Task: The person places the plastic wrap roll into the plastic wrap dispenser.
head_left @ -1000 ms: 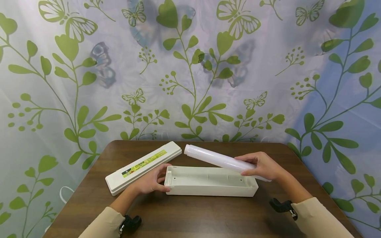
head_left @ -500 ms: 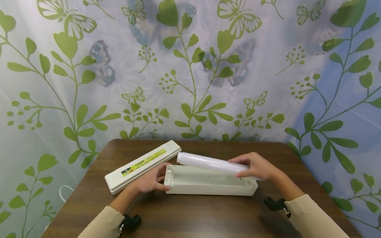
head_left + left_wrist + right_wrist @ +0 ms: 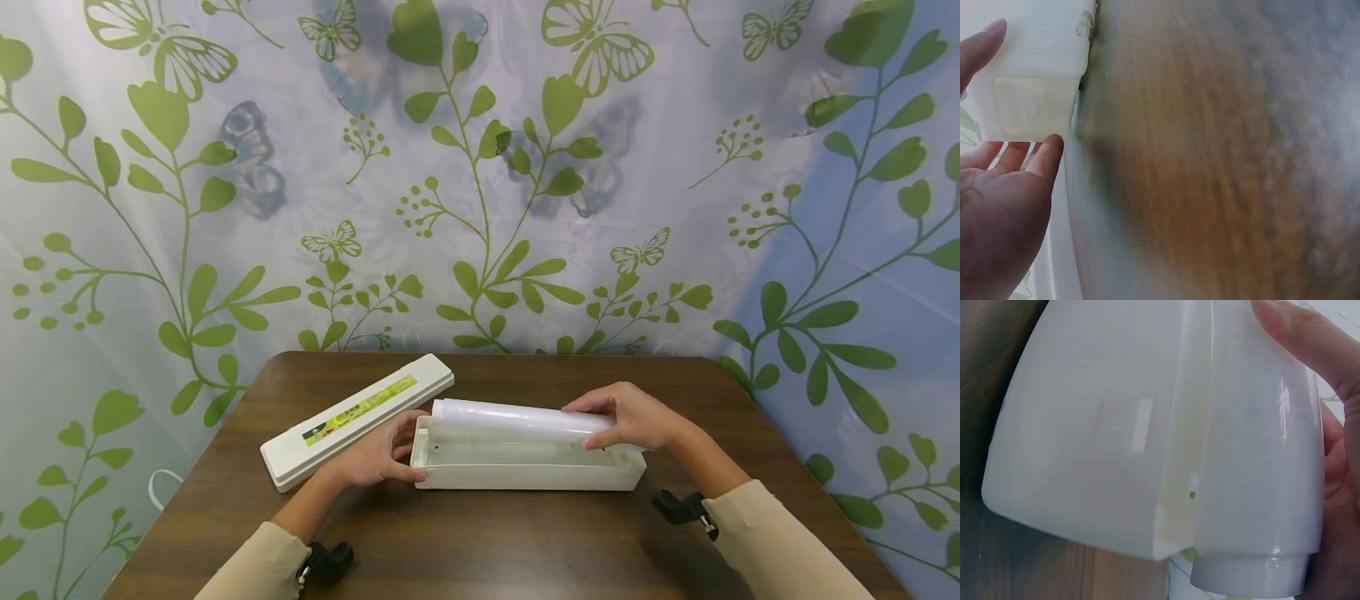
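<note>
Okay, looks roughly half done: the lid [image 3: 360, 422] is off and laid left of the box [image 3: 528, 477], but the roll [image 3: 502, 417] isn't seated yet. It's held over the box's back edge, gripped by the right hand [image 3: 630, 417]; the box's left end is gripped by the left hand [image 3: 385, 454]. Right fingertips are mostly hidden behind the roll; whether box and roll touch can't be told.

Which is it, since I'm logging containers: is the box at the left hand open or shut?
Open: the head view shows inside the box, and the labelled lid lies apart on the table.
</note>
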Demonstrator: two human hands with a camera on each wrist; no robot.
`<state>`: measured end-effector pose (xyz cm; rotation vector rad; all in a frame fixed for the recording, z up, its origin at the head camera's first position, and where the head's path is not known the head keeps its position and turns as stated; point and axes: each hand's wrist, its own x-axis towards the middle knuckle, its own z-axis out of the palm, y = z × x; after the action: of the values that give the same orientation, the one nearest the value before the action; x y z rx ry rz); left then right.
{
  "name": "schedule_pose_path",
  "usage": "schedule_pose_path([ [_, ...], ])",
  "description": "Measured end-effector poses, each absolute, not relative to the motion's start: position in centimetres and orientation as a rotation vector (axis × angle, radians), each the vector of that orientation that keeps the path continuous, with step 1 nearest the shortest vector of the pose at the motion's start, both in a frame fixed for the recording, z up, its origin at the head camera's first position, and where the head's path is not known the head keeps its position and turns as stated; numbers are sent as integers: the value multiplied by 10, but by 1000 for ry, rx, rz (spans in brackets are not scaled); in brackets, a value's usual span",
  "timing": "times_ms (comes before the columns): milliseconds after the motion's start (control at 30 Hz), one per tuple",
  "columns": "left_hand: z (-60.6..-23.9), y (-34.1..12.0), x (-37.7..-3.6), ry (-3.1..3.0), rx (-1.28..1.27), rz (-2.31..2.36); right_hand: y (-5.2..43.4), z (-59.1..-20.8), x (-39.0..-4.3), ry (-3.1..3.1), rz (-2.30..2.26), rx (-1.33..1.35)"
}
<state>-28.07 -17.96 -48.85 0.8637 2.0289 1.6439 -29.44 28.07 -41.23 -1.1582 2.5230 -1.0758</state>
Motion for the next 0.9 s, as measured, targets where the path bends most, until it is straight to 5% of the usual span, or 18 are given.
schedule_pose_path([
  [900,-489,-180,-282,2064,851,1627,258,-415,-298,2474,-983,-1133],
])
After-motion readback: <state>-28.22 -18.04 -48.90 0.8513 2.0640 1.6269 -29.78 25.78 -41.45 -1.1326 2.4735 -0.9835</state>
